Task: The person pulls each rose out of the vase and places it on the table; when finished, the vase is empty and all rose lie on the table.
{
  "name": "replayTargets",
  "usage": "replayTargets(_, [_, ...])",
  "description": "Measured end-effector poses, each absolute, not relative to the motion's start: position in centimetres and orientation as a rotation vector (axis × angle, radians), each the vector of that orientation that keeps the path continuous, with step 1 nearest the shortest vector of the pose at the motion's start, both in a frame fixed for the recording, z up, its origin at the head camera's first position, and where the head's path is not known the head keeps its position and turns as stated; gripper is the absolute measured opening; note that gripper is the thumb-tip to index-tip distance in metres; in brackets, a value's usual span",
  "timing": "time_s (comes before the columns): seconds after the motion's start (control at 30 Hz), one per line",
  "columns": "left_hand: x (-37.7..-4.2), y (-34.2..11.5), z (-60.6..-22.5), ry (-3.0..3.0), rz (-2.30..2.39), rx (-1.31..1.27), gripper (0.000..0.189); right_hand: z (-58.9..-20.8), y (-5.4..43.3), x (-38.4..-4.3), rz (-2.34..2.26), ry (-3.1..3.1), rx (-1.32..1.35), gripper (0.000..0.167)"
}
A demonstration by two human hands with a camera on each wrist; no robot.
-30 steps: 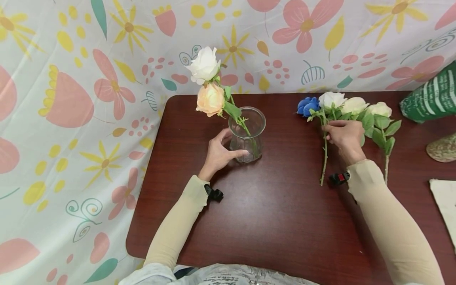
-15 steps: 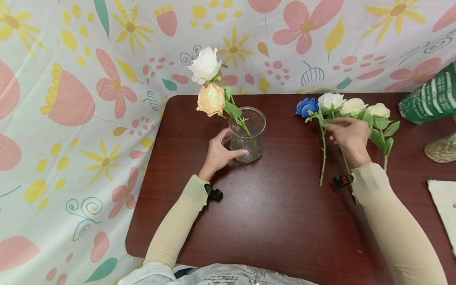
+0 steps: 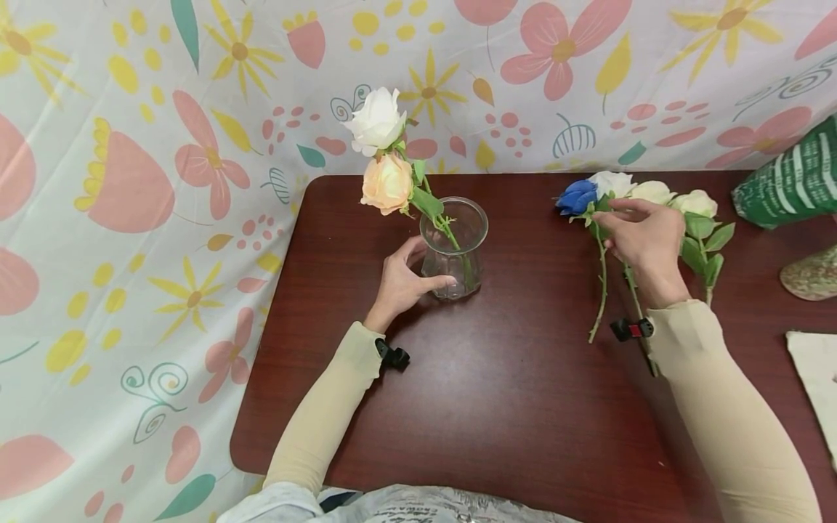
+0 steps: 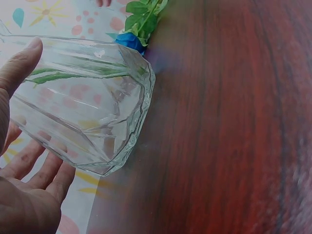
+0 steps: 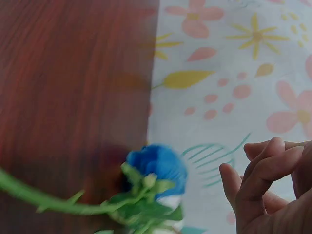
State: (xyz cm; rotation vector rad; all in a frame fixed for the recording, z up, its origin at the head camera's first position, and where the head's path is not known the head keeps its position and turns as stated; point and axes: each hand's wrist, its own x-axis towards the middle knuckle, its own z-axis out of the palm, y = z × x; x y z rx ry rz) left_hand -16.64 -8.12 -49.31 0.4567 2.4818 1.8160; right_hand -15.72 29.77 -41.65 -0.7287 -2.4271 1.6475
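My left hand (image 3: pixel 400 283) holds a clear glass vase (image 3: pixel 472 270) upright on the table, thumb on one side and fingers on the other, as the left wrist view also shows on the faceted vase (image 4: pixel 92 117). A white rose (image 3: pixel 375 122) and a peach rose (image 3: pixel 387 184) lean out of it to the left. Over the flowers on the right hovers my right hand (image 3: pixel 644 236), fingertips overlapping the leaves below a blue rose (image 3: pixel 577 197). In the right wrist view its loosely bent fingers (image 5: pixel 265 170) appear apart from the blue rose (image 5: pixel 158 170) and its stem.
Beside the blue rose lie a white rose (image 3: pixel 612 181) and two cream roses (image 3: pixel 652 192), partly behind the right hand. Further right are a green patterned object (image 3: pixel 787 178), a mottled object (image 3: pixel 811 274) and a pale cloth (image 3: pixel 814 378). A floral curtain (image 3: pixel 523 73) hangs behind the table.
The blue rose and the top of its stem have shifted right, tilting the stem. My right hand has moved slightly right. The left hand and vase stay put.
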Motion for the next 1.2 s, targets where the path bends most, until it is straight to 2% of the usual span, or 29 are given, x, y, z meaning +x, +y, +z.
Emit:
replayTargets(0.13, [-16.6, -8.1, -49.4, 2.477, 1.820, 0.458, 0.074, -40.3, 28.3, -15.5, 1.702, -2.380, -0.628, 0.020])
replayTargets(0.33, [-16.6, -8.0, -49.4, 2.466, 1.828, 0.468, 0.074, -38.4, 25.8, -15.2, 1.699, -2.364, -0.472, 0.028])
replayTargets(0.57, [-16.7, -8.1, -49.4, 2.463, 1.834, 0.480, 0.075, -36.4, 22.6, -15.4, 1.750, -2.363, -0.252, 0.029])
replayTargets(1.2, [-16.9, -8.2, -49.5, 2.477, 1.844, 0.498, 0.074, -34.2, 15.2, -18.7, 1.752, -2.616, 0.353, 0.041])
